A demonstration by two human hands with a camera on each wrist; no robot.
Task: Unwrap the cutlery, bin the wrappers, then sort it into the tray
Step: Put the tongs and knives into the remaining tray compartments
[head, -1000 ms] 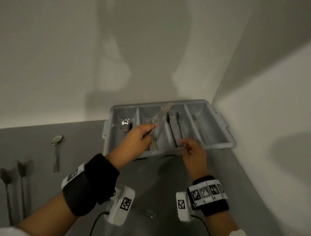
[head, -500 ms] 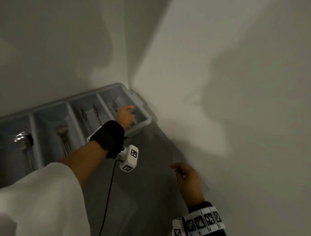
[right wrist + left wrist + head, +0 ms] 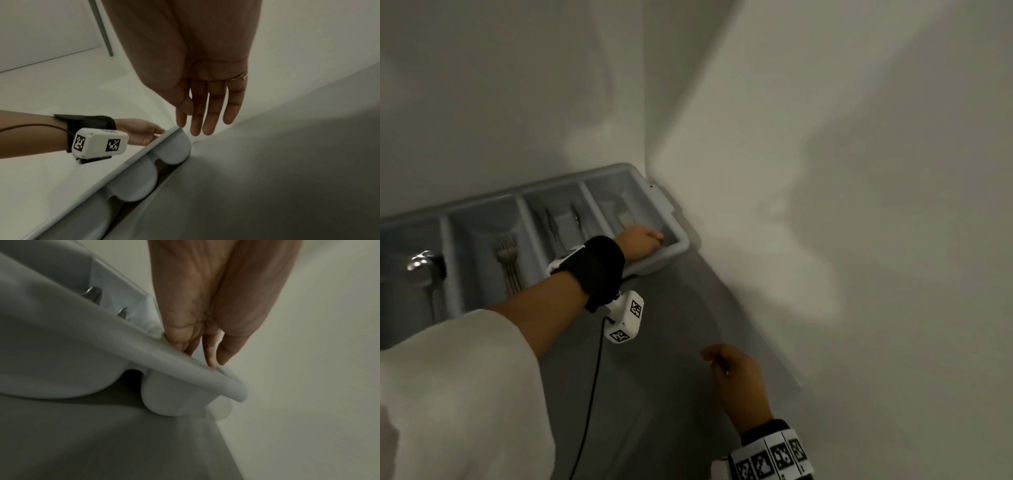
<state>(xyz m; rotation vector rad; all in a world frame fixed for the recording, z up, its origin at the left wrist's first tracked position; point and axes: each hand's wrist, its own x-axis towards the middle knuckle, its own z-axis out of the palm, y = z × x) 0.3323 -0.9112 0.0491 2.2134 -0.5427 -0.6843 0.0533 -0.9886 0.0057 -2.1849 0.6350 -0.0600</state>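
Head view, tray: the grey tray sits on the grey bench at about 10 o'clock, pushed into the wall corner.
Head view, cutlery: a spoon lies in the leftmost compartment, forks in the next, two dark pieces in the third, a knife in the rightmost.
Head view, left hand: the left hand reaches into the rightmost compartment; whether it holds anything cannot be told.
Head view, right hand: the right hand hangs over the bench at 5 o'clock, well apart from the tray.
Left wrist view: the fingers point down behind the tray rim, tips hidden.
Right wrist view: the right hand is empty, fingers straight and relaxed.
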